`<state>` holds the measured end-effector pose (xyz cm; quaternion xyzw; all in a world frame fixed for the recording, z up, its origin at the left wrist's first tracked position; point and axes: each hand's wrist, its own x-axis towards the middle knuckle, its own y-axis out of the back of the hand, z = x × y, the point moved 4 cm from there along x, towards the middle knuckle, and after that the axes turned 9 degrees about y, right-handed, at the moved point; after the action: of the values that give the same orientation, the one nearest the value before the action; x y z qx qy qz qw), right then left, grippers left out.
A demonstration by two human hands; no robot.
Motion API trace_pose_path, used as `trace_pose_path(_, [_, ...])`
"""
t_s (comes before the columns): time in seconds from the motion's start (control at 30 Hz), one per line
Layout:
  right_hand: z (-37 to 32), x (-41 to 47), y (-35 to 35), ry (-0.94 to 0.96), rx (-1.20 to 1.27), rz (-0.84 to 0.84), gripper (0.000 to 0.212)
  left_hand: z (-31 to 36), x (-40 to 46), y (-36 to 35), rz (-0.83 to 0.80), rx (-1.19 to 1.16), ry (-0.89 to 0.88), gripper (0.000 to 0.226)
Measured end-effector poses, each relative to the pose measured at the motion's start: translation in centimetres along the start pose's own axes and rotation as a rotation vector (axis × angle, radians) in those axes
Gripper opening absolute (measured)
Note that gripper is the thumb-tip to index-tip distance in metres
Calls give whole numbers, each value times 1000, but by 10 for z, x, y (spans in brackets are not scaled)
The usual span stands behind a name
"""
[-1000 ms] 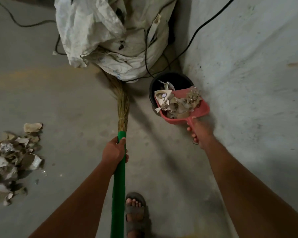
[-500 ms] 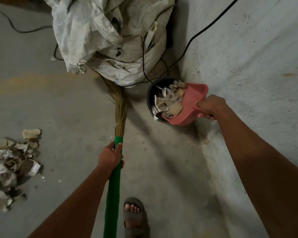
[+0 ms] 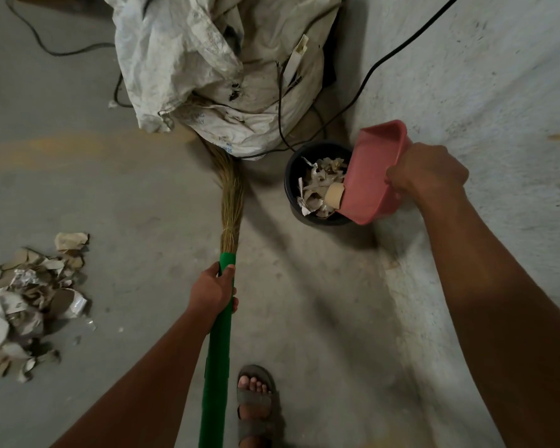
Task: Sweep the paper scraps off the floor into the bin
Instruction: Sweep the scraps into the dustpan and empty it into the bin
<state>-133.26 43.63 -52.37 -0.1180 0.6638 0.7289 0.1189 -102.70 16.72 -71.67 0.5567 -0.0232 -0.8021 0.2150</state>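
My right hand [image 3: 425,174] grips the handle of a pink dustpan [image 3: 370,176], tipped steeply with its lip inside a black bin [image 3: 293,202] by the wall. Torn paper scraps [image 3: 319,185] lie in the bin at the pan's mouth. My left hand [image 3: 212,291] is closed around the green handle of a broom [image 3: 220,331]. Its straw bristles [image 3: 231,195] point forward toward a sack. A pile of paper scraps [image 3: 26,302] lies on the concrete floor at the far left.
A crumpled white sack [image 3: 214,69] sits ahead with black cables [image 3: 385,59] running over it and across the floor. A rough wall [image 3: 498,92] rises on the right. My sandalled foot [image 3: 254,402] stands behind the broom.
My right hand lifted and tipped the dustpan further over the bin, and the scraps slid from the pan into the bin. The broom hand barely moved.
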Motion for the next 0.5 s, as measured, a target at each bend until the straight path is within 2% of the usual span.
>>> trace_pose_path(0.2, [-10, -18, 14, -3, -11, 127, 37, -3, -1, 0, 1, -18, 4, 52])
trace_pose_path(0.5, [-33, -20, -49, 33, -61, 66, 32, 1, -7, -14, 4, -7, -15, 49])
